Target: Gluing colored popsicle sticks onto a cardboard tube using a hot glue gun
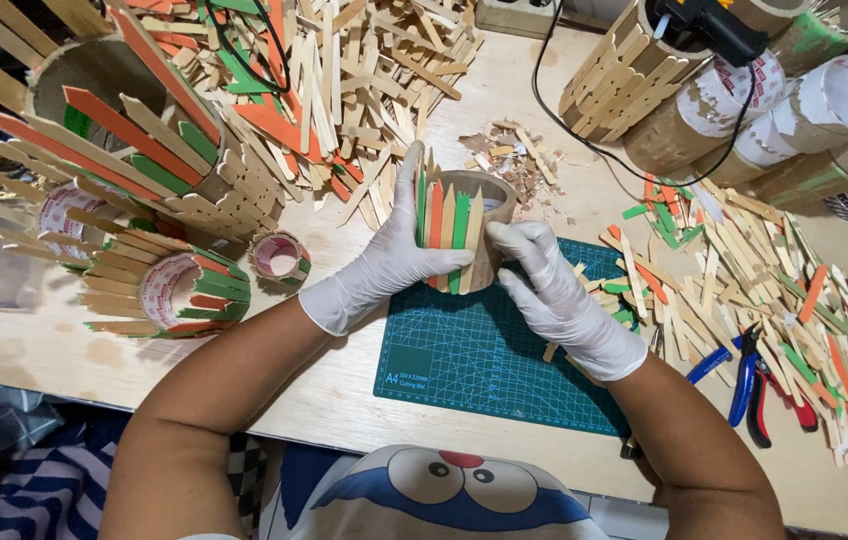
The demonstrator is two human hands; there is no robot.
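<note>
Nearest the lens we note our two forearms coming up from the bottom edge, both hands in thin white disposable gloves, working over a dark green gridded cutting mat [484, 350] on the pale wooden tabletop [344, 390]. Our left hand [384, 262] lies flat against the side of a short brown cardboard tube partly clad in flat wooden craft sticks, plain, orange and green [459, 228]; its fingers are extended and pressed together over the sticks, thumb low near the base. Our right hand [556, 292] grips the tube from the opposite side, fingers curled around the bare cardboard wall, thumb toward the rim. The tube sits at the far edge of the mat, touching it or just above it; we cannot tell which. Judgement: the piece looks light and fairly stiff, but the thin wall would likely dent under a hard squeeze, and the sticks may shift if their bond is fresh. We would hold it with broad palm pressure on both sides, not by the stick tips. Left of us stand larger stick-clad tubes [144, 150]; behind, a heap of loose wooden sticks [344, 80]; to the right, more scattered coloured sticks [774, 300] and blue- and red-handled pliers [754, 385].
</note>
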